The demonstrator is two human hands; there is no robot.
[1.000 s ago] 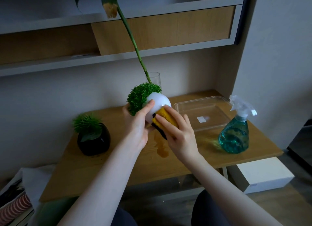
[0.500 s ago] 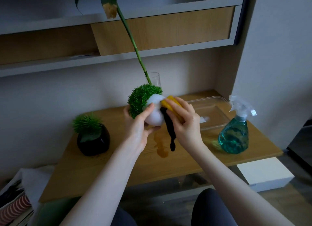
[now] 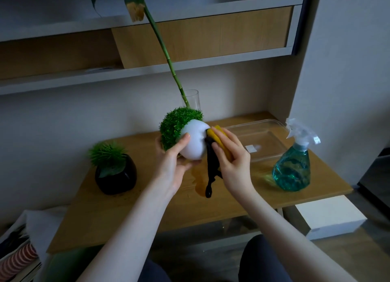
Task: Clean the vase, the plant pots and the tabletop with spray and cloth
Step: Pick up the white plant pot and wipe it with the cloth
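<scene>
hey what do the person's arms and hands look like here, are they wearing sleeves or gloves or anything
No gloves and no sleeves in view: the left hand and right hand are bare, and both forearms are uncovered up to the bottom edge of the picture. No watch, ring or bracelet shows on the sides that face the camera. Below the arms, dark clothing covers the lap.

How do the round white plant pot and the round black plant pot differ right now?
The round white plant pot is held tilted above the wooden tabletop by the left hand; the round black plant pot stands upright on it, untouched. Both are rounded and hold green tufted plants.
</scene>
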